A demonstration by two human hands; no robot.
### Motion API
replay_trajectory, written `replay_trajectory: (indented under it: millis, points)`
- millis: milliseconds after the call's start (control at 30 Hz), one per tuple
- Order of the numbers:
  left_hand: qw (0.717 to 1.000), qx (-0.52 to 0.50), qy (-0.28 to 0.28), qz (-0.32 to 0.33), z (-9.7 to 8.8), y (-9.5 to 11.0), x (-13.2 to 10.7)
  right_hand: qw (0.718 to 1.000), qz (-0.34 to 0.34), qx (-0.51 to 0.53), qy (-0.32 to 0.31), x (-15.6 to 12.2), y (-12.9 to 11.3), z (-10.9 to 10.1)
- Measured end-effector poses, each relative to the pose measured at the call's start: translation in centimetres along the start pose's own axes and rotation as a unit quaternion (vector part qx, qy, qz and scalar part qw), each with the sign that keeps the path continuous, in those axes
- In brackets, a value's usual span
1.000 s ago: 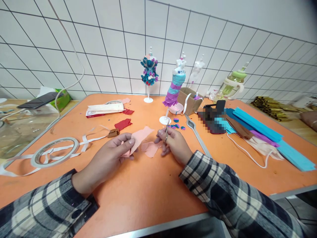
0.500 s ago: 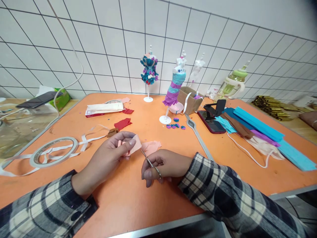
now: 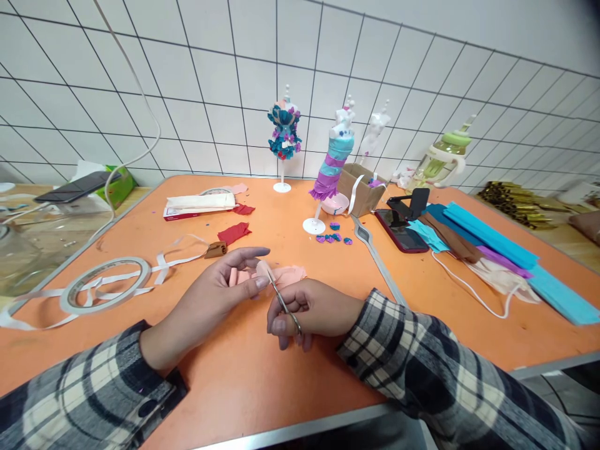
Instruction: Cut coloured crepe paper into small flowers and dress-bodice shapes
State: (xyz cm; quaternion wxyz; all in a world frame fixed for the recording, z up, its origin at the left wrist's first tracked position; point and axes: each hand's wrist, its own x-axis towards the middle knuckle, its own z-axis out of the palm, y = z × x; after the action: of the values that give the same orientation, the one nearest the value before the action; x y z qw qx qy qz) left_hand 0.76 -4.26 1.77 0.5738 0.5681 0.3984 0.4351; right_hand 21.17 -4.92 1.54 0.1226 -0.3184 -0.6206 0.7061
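My right hand (image 3: 302, 312) is closed around a small pair of metal scissors (image 3: 282, 299), their blades pointing up and left. At the blades is a small piece of pink crepe paper (image 3: 263, 269). Just left of it, my left hand (image 3: 229, 281) has its thumb and index finger spread apart, while folded pink crepe paper (image 3: 239, 276) lies inside the curl of its other fingers. A flat pink scrap (image 3: 293, 273) rests on the orange table (image 3: 262, 387) behind the blades.
Dress forms wrapped in coloured paper (image 3: 334, 156) and flowers (image 3: 284, 134) stand at the back. On the left lie a tape roll (image 3: 70, 300) with loose white strips and red scraps (image 3: 234, 232). A phone (image 3: 400, 232) and crepe rolls (image 3: 492, 234) are on the right.
The left thumb and index finger have parted from the pink paper they pinched, and that hand has tilted. A small pink piece now shows at the scissor blades.
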Motion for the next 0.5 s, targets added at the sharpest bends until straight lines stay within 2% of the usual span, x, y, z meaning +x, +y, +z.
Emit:
replay_trajectory:
  millis: [67,200,333,500]
  points:
    - [1.0,0.009,0.006,-0.016,0.03,0.22,-0.18,1.0,0.001,0.005,-0.003,0.01,0.06,0.0]
    - [0.998,-0.007,-0.02,-0.055,0.11,0.61,-0.46,1.0,0.005,0.011,-0.026,-0.04,0.05,0.02]
    - [0.998,-0.049,-0.041,-0.028,0.03,0.45,-0.34,0.999,-0.014,0.024,-0.033,-0.12,-0.05,0.01]
    - [0.997,-0.037,-0.064,-0.021,-0.22,0.1,-0.12,1.0,-0.009,0.011,-0.027,-0.14,-0.03,-0.22]
